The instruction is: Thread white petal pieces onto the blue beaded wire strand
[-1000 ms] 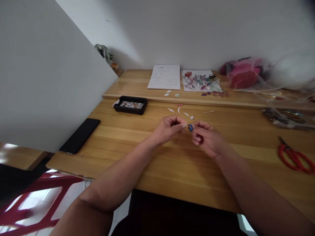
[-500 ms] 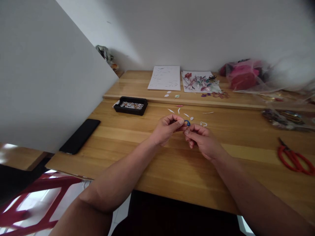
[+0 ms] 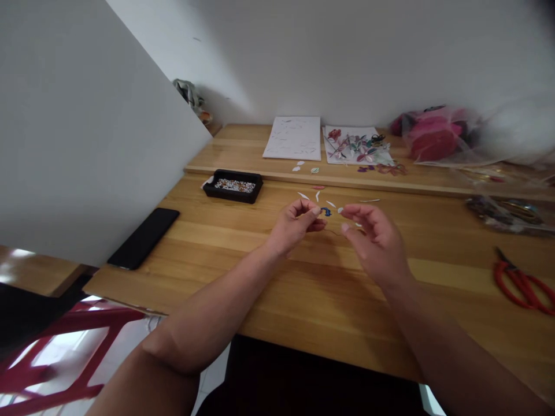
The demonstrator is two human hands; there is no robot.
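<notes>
Over the middle of the wooden table, my left hand pinches a small blue piece between thumb and fingertips. My right hand hovers just to its right, fingers spread and curled, a short gap away from the blue piece, with nothing visible in it. A thin thread or wire seems to trail from the piece toward the right hand, too faint to be sure. Several small white paper petals lie on the table just beyond both hands.
A black tray of small beads sits at the left, a black phone nearer the left edge. Red scissors lie at the right. Two paper sheets, coloured pieces and plastic bags are on the raised back shelf.
My right hand has let go of the blue piece, opened, and moved slightly right. The left hand keeps the piece pinched and has risen a little.
</notes>
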